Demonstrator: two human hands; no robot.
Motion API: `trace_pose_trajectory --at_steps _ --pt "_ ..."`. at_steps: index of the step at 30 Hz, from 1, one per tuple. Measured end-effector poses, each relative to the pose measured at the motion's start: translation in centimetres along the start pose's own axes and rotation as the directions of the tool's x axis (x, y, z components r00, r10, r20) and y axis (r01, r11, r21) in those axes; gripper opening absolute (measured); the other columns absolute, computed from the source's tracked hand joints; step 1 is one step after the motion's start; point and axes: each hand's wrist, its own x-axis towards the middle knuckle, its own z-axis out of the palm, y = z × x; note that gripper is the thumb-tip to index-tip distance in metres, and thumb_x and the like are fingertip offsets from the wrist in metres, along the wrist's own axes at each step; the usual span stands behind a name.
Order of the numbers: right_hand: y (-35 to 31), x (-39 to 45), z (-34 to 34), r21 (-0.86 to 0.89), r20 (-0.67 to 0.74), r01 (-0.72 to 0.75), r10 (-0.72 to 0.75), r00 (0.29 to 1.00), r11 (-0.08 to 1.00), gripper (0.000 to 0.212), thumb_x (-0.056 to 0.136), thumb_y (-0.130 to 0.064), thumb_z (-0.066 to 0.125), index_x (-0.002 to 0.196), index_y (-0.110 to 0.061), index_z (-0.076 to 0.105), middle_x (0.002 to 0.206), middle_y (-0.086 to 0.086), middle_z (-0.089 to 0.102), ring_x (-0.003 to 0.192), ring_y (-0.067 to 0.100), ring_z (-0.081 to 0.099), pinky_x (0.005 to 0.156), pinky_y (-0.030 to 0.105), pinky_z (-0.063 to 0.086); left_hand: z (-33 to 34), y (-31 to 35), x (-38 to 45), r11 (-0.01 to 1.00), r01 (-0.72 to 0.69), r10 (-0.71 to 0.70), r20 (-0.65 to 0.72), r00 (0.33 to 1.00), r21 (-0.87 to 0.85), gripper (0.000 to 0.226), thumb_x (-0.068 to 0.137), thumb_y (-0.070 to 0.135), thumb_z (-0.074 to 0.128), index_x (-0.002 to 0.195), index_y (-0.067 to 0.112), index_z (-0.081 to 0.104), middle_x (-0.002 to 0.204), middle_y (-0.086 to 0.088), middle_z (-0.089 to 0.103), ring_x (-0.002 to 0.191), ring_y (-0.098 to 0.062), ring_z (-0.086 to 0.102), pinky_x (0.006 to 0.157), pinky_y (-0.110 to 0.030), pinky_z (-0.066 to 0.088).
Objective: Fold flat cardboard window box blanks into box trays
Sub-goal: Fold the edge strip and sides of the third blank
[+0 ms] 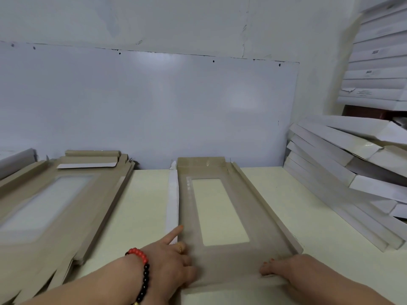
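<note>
Because the cardboard blank (231, 256) lying on the counter (141, 208) looks thin, light and easily creased, the flat left hand (174, 263) and right hand (286, 269) press its near edge; folding should follow the scored side flaps.

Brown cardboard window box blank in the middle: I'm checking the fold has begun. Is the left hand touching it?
Touching. The head view shows the left hand lying on the brown cardboard window box blank, its forefinger along the left crease.
</note>
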Motion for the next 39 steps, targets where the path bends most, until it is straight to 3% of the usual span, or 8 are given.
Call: trace_pose_trajectory --at_steps 6,11,17,22,25,28,34,39 --pt "0.6 0.2 -1.8 0.162 -0.073 0.018 -0.006 0.997 0.987 0.024 0.096 -0.035 0.041 0.112 -0.036 0.058 0.1 -0.01 0.064 0.077 -0.006 0.049 0.066 0.006 0.032 0.3 -0.8 -0.5 0.99 0.138 -0.135 0.115 0.984 -0.02 0.03 0.097 0.027 0.041 0.123 0.021 0.054 0.12 -0.001 0.056 0.125 -0.022 0.041 0.117 -0.041 -0.015" --pt "1.1 1.3 -2.5 0.305 -0.023 -0.141 0.155 0.988 0.942 0.009 0.093 -0.044 0.051 0.087 -0.049 0.057 0.072 -0.022 0.056 0.067 -0.016 0.051 0.061 0.008 0.037 1.1 -0.7 -2.3 0.835 0.301 -0.356 -0.036 0.934 -0.461 0.061 0.071 0.085 0.035 0.076 0.027 0.051 0.078 0.013 0.059 0.079 0.001 0.053 0.102 -0.015 0.016" --pt "1.1 3.5 -1.0 0.379 -0.129 -0.292 0.363 0.923 0.878 0.066 0.082 -0.051 0.064 0.141 -0.037 0.038 0.131 -0.012 0.053 0.115 0.007 0.052 0.095 0.022 0.041 0.7 1.5 -0.4 0.593 0.523 -0.649 0.021 0.76 -0.612 0.041 0.082 0.069 0.037 0.106 0.037 0.046 0.078 0.011 0.056 0.094 -0.013 0.059 0.076 -0.028 0.035" --pt "-0.8 5.9 1.8 0.113 -0.262 -0.377 0.394 0.881 0.919 0.077 0.092 -0.053 0.046 0.154 -0.026 0.009 0.161 -0.006 0.008 0.148 0.018 0.012 0.118 0.033 0.013 1.6 3.0 2.7 0.602 0.651 -0.73 0.011 0.683 -0.462 0.08 0.088 0.055 0.032 0.149 0.03 -0.015 0.141 0.0 0.042 0.121 -0.024 0.048 0.099 -0.044 0.031" --pt "-4.1 7.5 2.6 0.026 -0.371 -0.376 0.358 0.857 0.926 0.06 0.093 -0.039 0.04 0.144 -0.009 0.043 0.154 0.008 0.032 0.141 0.028 0.034 0.111 0.043 0.032 1.3 4.1 4.6 0.663 0.662 -0.702 0.018 0.712 -0.349 0.069 0.097 0.041 0.022 0.151 0.021 -0.015 0.161 -0.006 0.003 0.146 -0.031 0.012 0.115 -0.054 0.0" --pt "-6.9 9.6 4.2 0.137 -0.249 -0.245 0.273 0.929 0.96 0.059 0.101 -0.031 0.023 0.155 -0.012 0.007 0.162 0.003 -0.002 0.15 0.021 -0.002 0.119 0.042 0.006 1.1 5.2 6.5 0.705 0.58 -0.619 0.044 0.784 -0.408 0.063 0.099 0.034 0.017 0.153 0.017 -0.009 0.161 -0.003 -0.014 0.146 -0.029 -0.017 0.113 -0.054 -0.018" --pt "-5.2 9.7 4.2 -0.038 -0.079 -0.103 0.099 0.992 0.994 0.061 0.1 -0.048 0.0 0.155 -0.023 -0.006 0.161 -0.006 -0.015 0.147 0.014 -0.017 0.118 0.041 -0.009 3.0 4.4 6.5 0.682 0.55 -0.579 0.103 0.809 -0.482 0.058 0.1 0.04 0.009 0.153 0.02 -0.004 0.161 0.002 -0.011 0.147 -0.022 -0.014 0.117 -0.049 -0.009" --pt "-0.9 8.1 4.3 -0.017 -0.005 -0.244 0.244 0.97 0.97 0.056 0.101 -0.047 0.009 0.153 -0.035 -0.008 0.16 -0.01 -0.018 0.147 0.014 -0.019 0.117 0.042 -0.012 4.2 3.4 5.9 0.657 0.556 -0.603 0.087 0.793 -0.51 0.058 0.1 0.041 0.009 0.153 0.022 -0.001 0.162 0.003 -0.007 0.148 -0.023 -0.009 0.118 -0.045 -0.004"
